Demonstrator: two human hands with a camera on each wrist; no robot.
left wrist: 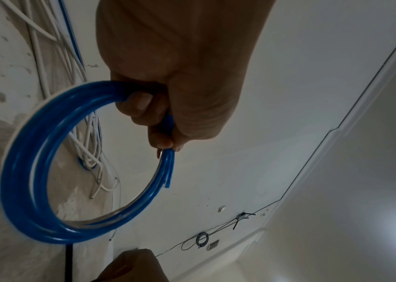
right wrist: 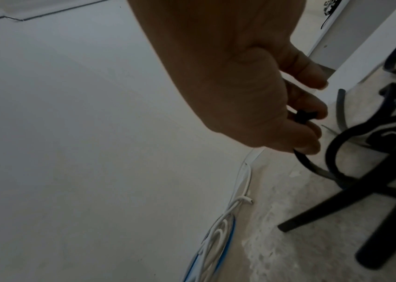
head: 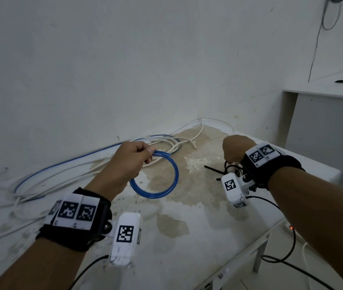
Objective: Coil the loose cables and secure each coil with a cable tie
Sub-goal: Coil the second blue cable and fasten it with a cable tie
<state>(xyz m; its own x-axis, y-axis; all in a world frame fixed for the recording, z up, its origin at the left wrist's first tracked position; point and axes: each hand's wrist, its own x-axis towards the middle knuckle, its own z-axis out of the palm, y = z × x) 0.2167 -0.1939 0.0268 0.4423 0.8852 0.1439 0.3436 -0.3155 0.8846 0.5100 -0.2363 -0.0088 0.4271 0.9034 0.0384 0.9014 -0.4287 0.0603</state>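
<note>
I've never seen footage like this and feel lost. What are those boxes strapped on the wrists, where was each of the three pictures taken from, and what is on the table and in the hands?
No machine here: a person works with bare hands. The checkered white boxes on the wrists are small cameras. One picture comes from a head camera looking down, and each of the other two looks along one hand. The left hand grips a coiled ring of blue plastic cable. The right hand pinches a thin black cable tie from a small pile. Loose white and blue cables lie on the stained white table.
</note>
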